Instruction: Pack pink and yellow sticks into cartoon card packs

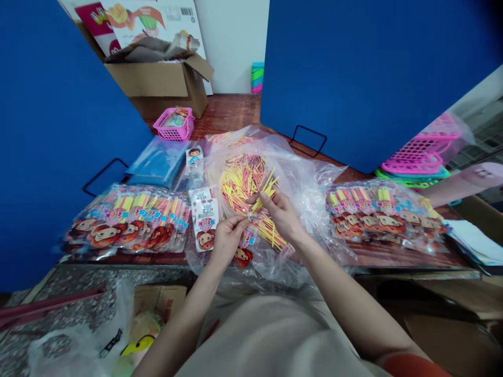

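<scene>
My right hand (281,212) is closed around a small bunch of thin yellow sticks (269,183), which point up and away from me. Beside it, my left hand (231,238) pinches the upper edge of a clear plastic packet (244,254) that has a printed "Stick" card inside. Behind both hands, a heap of loose yellow and pink sticks (241,180) lies in a large clear plastic bag (306,193). More loose sticks (273,233) lie under my right hand. Printed cards (206,222) rest just left of my left hand.
Filled packets lie in a left pile (129,220) and a right pile (377,209). Blue plastic sleeves (155,162) and a pink basket (175,124) are at back left, before a cardboard box (157,78). Blue panels (334,68) flank the table; pink baskets (416,152) are stacked right.
</scene>
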{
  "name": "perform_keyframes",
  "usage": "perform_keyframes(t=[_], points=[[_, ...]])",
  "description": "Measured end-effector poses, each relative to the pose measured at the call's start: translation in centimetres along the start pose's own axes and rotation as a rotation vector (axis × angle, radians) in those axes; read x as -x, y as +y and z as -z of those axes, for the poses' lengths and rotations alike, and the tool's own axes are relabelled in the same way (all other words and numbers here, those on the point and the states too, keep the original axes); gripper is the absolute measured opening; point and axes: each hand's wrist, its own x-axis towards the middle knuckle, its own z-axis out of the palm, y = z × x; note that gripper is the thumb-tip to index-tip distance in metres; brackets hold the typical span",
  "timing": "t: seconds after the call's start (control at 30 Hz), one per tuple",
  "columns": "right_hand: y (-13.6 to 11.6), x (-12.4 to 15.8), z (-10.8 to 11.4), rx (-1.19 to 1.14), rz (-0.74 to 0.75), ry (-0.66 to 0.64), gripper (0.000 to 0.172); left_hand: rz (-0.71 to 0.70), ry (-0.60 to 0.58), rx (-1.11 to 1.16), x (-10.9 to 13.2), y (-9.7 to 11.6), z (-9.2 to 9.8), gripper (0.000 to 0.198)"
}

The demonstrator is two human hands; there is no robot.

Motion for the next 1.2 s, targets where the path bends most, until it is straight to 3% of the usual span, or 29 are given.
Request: perform_keyframes(t=[0.17, 0.4, 0.6, 0.83, 1.07, 1.2], points=[[0.5, 0.2, -0.1, 0.043, -0.079, -0.043, 0.035, -0.026, 0.037, 0.020, -0.2, 0.0, 0.0, 0.022], [-0.2, -0.2, 0.0, -0.026, -0.079, 0.092, 0.031, 0.047, 0.023, 0.094, 0.5, 0.5, -0.1, 0.025], [-0.4, 0.0, 0.1, 0.060, -0.097, 0.022, 0.039, 0.123, 0.018, 0.178, 0.8, 0.9, -0.4, 0.027], [0.0, 0.6, -0.3, 0.010, -0.111, -0.044, 0.026, 0.114, 0.009, 0.198, 1.0, 1.4, -0.6, 0.024], [-0.7, 0.7, -0.3, -0.040, -0.016, 0.067, 0.035, 0.129, -0.009, 0.241, 1.2, 1.3, -0.7, 0.022], [-0.5, 0.9, 0.0, 0.159, 0.013, -0.080, 0.032, 0.121, -0.011, 0.242, 1.1, 1.4, -0.6, 0.026]])
